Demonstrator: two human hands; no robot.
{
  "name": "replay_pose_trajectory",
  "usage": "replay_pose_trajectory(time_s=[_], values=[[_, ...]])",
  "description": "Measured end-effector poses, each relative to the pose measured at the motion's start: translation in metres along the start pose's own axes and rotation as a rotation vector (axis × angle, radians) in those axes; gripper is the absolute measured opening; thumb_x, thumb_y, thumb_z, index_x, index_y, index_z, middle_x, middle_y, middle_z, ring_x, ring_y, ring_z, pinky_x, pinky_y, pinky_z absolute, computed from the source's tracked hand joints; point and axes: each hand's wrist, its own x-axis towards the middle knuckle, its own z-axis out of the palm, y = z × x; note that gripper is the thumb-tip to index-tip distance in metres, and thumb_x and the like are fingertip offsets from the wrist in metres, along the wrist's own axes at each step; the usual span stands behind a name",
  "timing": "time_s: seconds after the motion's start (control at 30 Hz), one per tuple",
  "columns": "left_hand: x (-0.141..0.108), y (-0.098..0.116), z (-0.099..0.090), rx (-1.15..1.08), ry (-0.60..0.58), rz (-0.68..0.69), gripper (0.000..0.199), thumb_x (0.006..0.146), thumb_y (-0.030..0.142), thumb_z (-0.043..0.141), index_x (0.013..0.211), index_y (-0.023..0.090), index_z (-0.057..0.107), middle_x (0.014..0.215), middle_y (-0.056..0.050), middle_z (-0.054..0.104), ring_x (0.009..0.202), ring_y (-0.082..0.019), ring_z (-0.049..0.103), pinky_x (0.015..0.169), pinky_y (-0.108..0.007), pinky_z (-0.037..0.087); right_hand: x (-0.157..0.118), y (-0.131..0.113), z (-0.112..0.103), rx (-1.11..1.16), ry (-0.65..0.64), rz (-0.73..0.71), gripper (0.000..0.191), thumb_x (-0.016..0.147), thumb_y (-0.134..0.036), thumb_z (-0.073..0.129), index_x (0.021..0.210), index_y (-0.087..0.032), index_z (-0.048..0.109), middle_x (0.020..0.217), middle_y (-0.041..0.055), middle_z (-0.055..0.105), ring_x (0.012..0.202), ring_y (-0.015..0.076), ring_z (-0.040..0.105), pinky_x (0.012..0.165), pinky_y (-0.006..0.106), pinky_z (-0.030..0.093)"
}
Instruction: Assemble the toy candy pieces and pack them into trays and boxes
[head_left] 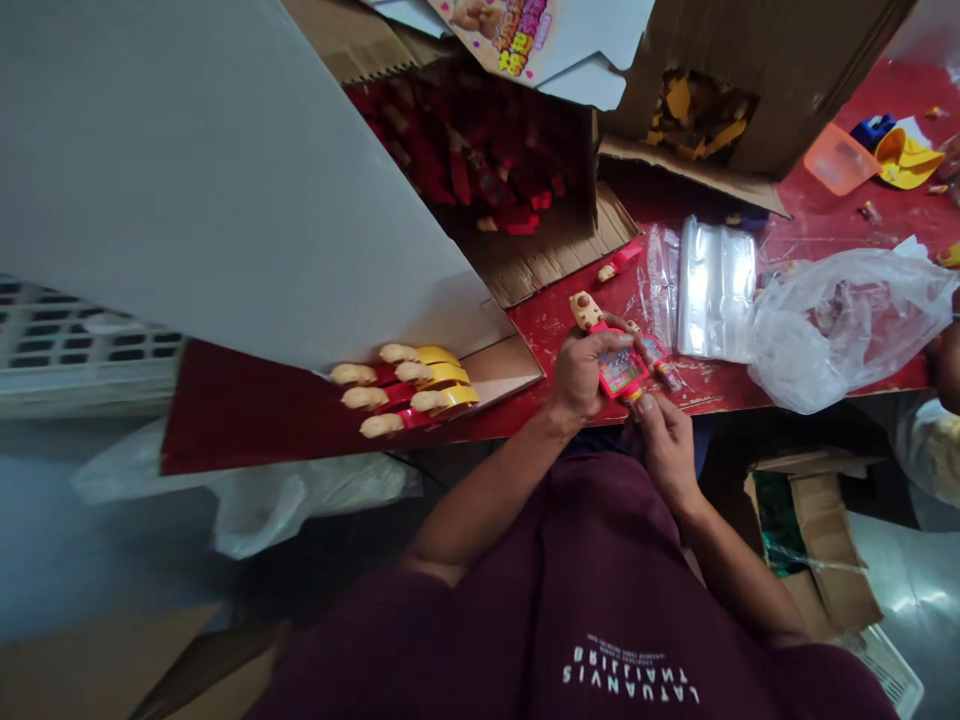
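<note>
My left hand [581,375] is wrapped round a red toy [622,372] that has a tan animal head at its top and a square clear window in its body. At the toy's lower end, my right hand [667,440] pinches a small piece with a yellow part; the fingers hide most of it. Just beyond, a similar red toy [654,350] lies on the red table. Another red piece with a tan head [619,263] lies farther back, near a cardboard box.
Several tan-headed toys with red and yellow parts [409,388] lie at left by a white panel [225,180]. Clear plastic sleeves [716,290] and a crumpled bag [817,330] are at right. Behind are cardboard boxes with red pieces [495,165] and yellow pieces [694,115].
</note>
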Motion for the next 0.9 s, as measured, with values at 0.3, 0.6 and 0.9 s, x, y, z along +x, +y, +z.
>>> replay_pose_trajectory(time_s=[0.3, 0.6, 0.9], values=[[-0.003, 0.003, 0.007, 0.006, 0.092, 0.059, 0.015, 0.058, 0.018, 0.066, 0.07, 0.018, 0.057, 0.058, 0.0, 0.063, 0.066, -0.022, 0.072, 0.068, -0.034, 0.059, 0.003, 0.004, 0.005, -0.31, 0.207, -0.352, 0.034, 0.092, -0.053, 0.062, 0.098, -0.02, 0.066, 0.08, 0.0069, 0.069, 0.067, 0.0178, 0.062, 0.064, 0.031, 0.053], [0.003, 0.007, 0.004, -0.011, 0.062, 0.004, 0.015, 0.06, 0.014, 0.064, 0.072, 0.019, 0.056, 0.061, 0.001, 0.063, 0.067, -0.02, 0.071, 0.073, -0.034, 0.06, 0.005, -0.014, 0.004, 0.141, -0.09, 0.062, 0.045, 0.093, -0.064, 0.053, 0.081, -0.02, 0.06, 0.058, -0.0032, 0.052, 0.043, 0.0086, 0.036, 0.04, 0.022, 0.033], [-0.001, 0.001, 0.006, 0.021, 0.015, 0.026, 0.014, 0.06, 0.015, 0.064, 0.071, 0.019, 0.057, 0.06, 0.001, 0.063, 0.067, -0.021, 0.071, 0.069, -0.032, 0.059, 0.0, -0.002, 0.006, -0.175, 0.13, -0.246, 0.033, 0.095, -0.053, 0.058, 0.097, -0.02, 0.066, 0.073, 0.0021, 0.061, 0.063, 0.0149, 0.053, 0.061, 0.028, 0.047]])
